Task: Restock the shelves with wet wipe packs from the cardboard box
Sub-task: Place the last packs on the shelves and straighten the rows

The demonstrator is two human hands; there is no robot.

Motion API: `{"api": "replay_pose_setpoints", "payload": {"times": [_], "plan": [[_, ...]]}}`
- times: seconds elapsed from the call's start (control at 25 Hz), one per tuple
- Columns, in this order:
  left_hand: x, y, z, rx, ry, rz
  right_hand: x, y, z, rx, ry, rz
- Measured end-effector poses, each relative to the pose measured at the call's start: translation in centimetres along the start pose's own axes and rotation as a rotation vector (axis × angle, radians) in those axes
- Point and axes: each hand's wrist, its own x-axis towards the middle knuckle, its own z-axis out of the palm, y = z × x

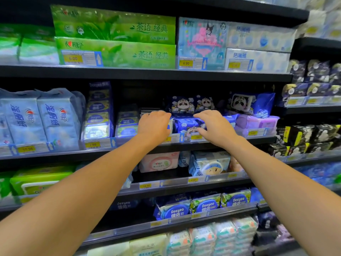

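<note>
at the far left of the middle shelf [140,147] you see tall pale blue packs [39,119] standing upright, and next to them a stack of dark blue deeyeo packs [97,111] with a yellow price tag [92,144] below them on the shelf edge. a lower stack of the same kind stands just beside it.

then comes your left hand [154,126]. it reaches over the shelf edge with the palm down and the fingers curled forward onto a white-edged pack that is mostly hidden behind it; i cannot tell if the hand really grips it.

between both hands lie the dark blue wet wipe packs [188,124] with a panda picture, and more panda packs [191,104] stand behind them, deeper on the shelf.

your right hand [215,127] is half open, the fingers spread and bent, with the fingertips touching the top of the front dark blue pack. it does not close around it.

to the right of this hand you see purple packs [262,122] near the end of the shelf. the cardboard box is not in view.
</note>
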Motion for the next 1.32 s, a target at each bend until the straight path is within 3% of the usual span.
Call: {"api": "replay_pose_setpoints", "payload": {"times": [0.24, 0.56, 0.8, 1.12, 1.32], "plan": [[1.2, 5.1, 0.8, -0.096, 0.102, 0.155, -2.2, 6.9, -1.2, -0.081, 0.033, 0.231], [3.0, 6.6, 2.7, -0.102, 0.126, 0.09, -1.8, 8.1, 1.1, -0.05, 0.057, 0.266], [4.4, 5.3, 2.2, -0.169, -0.005, 0.099, -1.1, 8.7, 1.9, 0.067, 0.114, 0.314], [4.3, 5.9, 2.7, -0.168, 0.062, 0.06, -0.6, 8.3, 2.2, 0.065, 0.092, 0.352], [3.8, 6.2, 2.1, -0.108, 0.022, 0.092, -1.7, 7.3, 2.0, -0.02, 0.006, 0.317]]}}
